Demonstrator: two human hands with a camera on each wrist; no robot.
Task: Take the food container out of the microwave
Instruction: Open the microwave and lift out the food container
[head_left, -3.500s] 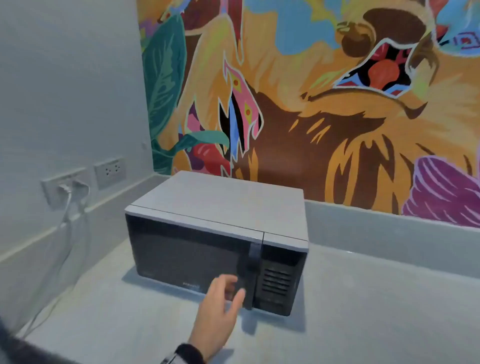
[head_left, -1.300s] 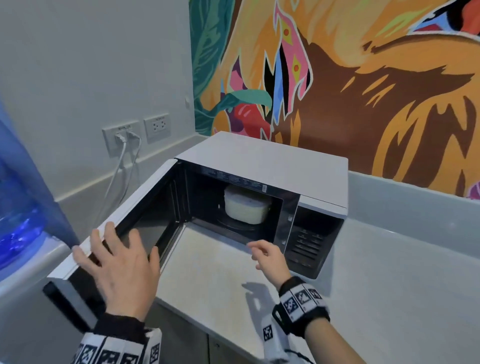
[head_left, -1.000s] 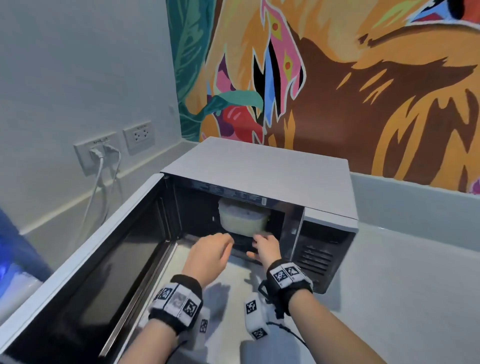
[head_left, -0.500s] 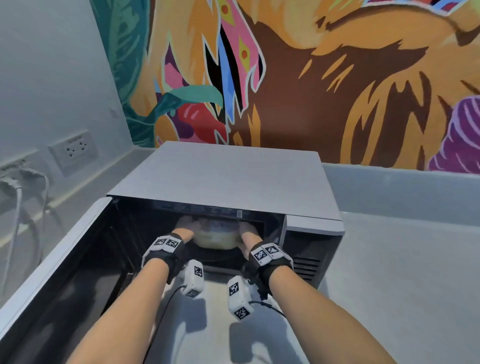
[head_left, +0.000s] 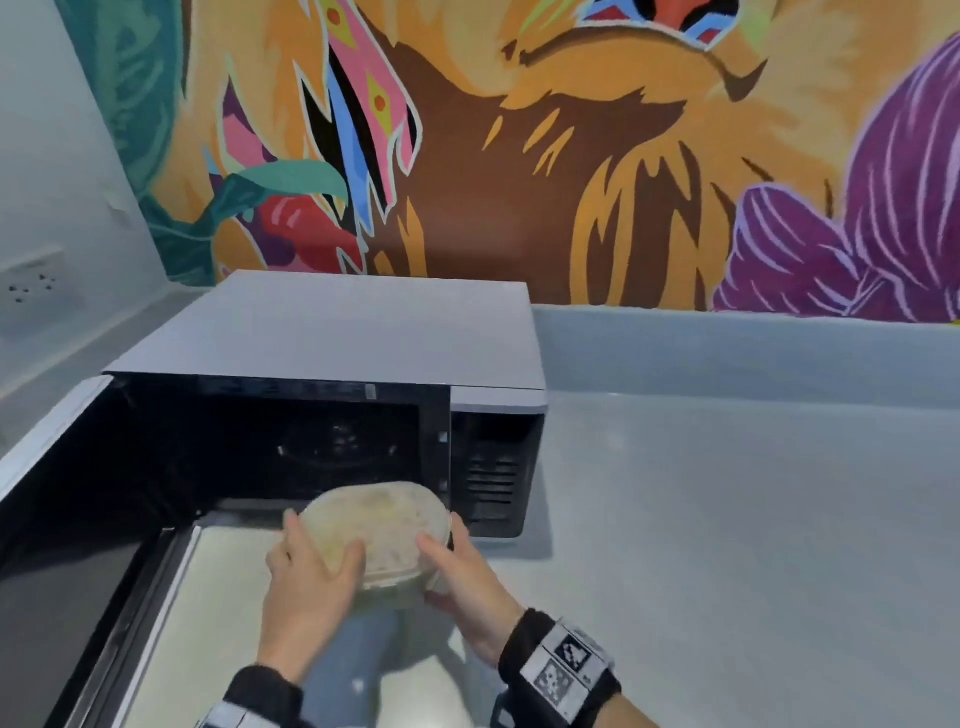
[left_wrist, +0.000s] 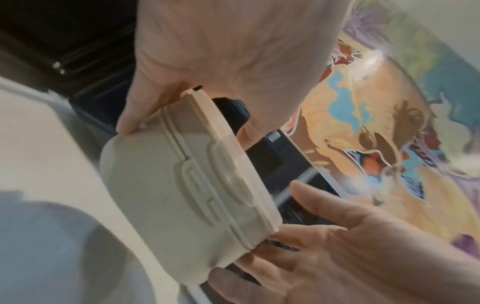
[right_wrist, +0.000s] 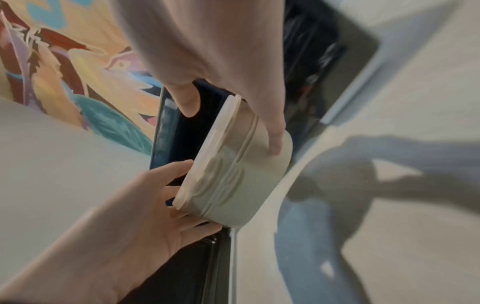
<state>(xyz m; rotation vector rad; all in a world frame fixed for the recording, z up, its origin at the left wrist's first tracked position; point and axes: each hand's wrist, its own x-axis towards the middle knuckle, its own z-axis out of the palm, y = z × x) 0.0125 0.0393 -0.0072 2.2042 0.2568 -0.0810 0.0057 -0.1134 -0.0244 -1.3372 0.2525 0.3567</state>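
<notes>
The food container (head_left: 379, 525) is a cream oval tub with a clipped lid, held just outside the microwave's mouth above the counter. My left hand (head_left: 317, 556) grips its left end, thumb on the lid. My right hand (head_left: 452, 561) grips the right end. In the left wrist view the container (left_wrist: 182, 185) shows its side latch, with the right hand (left_wrist: 337, 246) cupping its far end. In the right wrist view the tub (right_wrist: 233, 174) sits between the right hand's fingers (right_wrist: 275, 142) and the left hand (right_wrist: 142, 205). The grey microwave (head_left: 363, 332) stands with its dark cavity (head_left: 311, 447) showing nothing inside.
The microwave door (head_left: 62, 545) hangs wide open to the left, close to my left forearm. Grey counter (head_left: 727, 519) stretches to the right of the oven. A painted mural wall (head_left: 571, 156) rises behind, and a wall socket (head_left: 31, 280) sits at the far left.
Both hands, which were reaching inside the cavity around the container, have drawn back toward me with it. The container is now outside the microwave, over the counter.
</notes>
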